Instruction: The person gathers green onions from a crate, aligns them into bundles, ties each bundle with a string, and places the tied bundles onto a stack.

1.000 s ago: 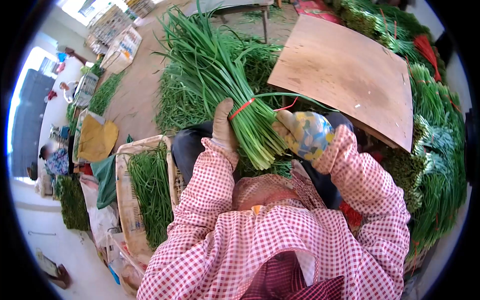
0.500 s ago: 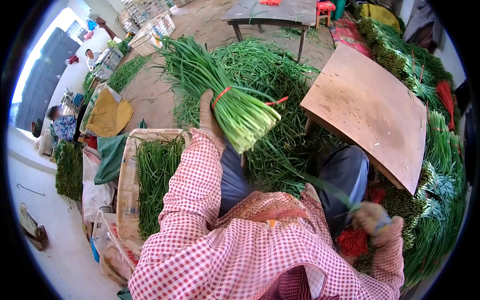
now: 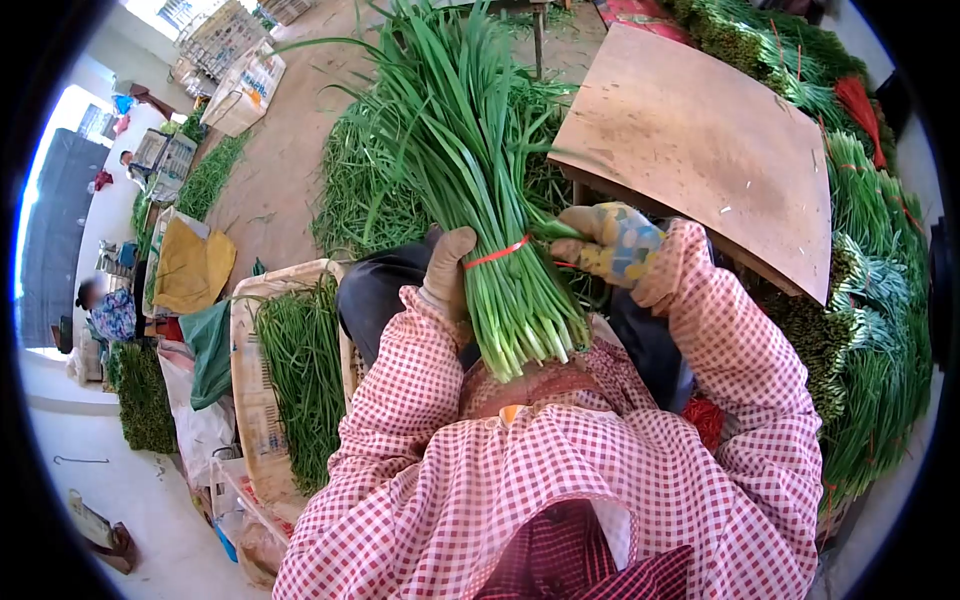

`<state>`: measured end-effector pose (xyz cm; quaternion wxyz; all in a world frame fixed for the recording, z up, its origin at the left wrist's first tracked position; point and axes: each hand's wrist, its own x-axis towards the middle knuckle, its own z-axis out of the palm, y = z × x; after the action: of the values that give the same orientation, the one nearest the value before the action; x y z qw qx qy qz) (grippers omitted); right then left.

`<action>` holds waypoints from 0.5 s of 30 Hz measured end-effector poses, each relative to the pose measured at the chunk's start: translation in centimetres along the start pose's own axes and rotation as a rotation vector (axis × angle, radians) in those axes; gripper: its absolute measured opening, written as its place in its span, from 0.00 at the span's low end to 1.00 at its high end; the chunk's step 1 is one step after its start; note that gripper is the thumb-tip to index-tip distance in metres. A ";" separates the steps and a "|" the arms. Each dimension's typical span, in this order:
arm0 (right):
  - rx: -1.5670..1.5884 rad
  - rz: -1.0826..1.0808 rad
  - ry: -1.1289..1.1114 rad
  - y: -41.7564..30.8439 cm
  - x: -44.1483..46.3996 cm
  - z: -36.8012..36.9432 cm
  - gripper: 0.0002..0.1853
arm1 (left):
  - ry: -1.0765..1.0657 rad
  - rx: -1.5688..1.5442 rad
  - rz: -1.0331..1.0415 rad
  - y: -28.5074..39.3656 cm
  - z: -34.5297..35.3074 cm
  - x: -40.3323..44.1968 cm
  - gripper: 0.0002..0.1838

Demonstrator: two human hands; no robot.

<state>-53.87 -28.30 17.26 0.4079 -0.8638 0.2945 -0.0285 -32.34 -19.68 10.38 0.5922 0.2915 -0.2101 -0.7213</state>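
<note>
A bunch of garlic chives (image 3: pixel 478 190) is held upright in front of my chest, pale cut ends down and leaves up. Around its lower part runs a red tie (image 3: pixel 497 251). My gloved left hand (image 3: pixel 450 265) is closed round the bunch from the left, at the tie's height. On the other side my right hand (image 3: pixel 612 243), in a patterned glove, has its fingers pinched on a few green chive leaves (image 3: pixel 548 228) at the bunch's edge. Just under those fingers the loose end of the tie (image 3: pixel 564 265) sticks out.
A low wooden board table (image 3: pixel 700 150) stands at the right. Tied chive bunches (image 3: pixel 868 370) are stacked beyond it, with red ties (image 3: pixel 862 115) on top. Loose chives (image 3: pixel 375 185) cover the floor ahead. At my left is a plastic crate (image 3: pixel 250 400) with chives; farther off sits another person (image 3: pixel 112 312).
My right hand has come up from the lower right to the bunch. My left hand has brought the bunch nearer and turned it more upright. The view has shifted slightly right.
</note>
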 end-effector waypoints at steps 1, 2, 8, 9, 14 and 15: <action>0.211 -0.043 0.110 2.1 0.0 1.1 0.24 | -0.010 -0.001 -0.011 0.0 -0.5 0.0 0.33; 0.717 0.111 0.425 2.1 -0.7 2.3 0.16 | -0.010 -0.003 -0.012 0.0 -0.4 -0.2 0.33; 0.790 0.175 0.633 2.8 -1.9 1.2 0.15 | -0.004 -0.010 -0.077 -0.8 -1.5 -0.1 0.36; 0.820 0.059 0.412 2.0 -1.3 1.8 0.27 | -0.006 -0.014 -0.077 -1.2 -1.1 0.1 0.35; 0.810 -0.127 0.372 1.0 2.3 4.5 0.25 | -0.010 0.014 -0.104 -1.6 1.1 -0.4 0.35; 0.812 -0.125 0.371 1.4 2.5 4.6 0.25 | -0.011 0.027 -0.098 -1.8 0.2 0.0 0.35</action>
<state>-51.11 -27.16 12.75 0.6515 -0.6301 0.2747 -0.3209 -33.78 -19.33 9.39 0.5509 0.3054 -0.2087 -0.7482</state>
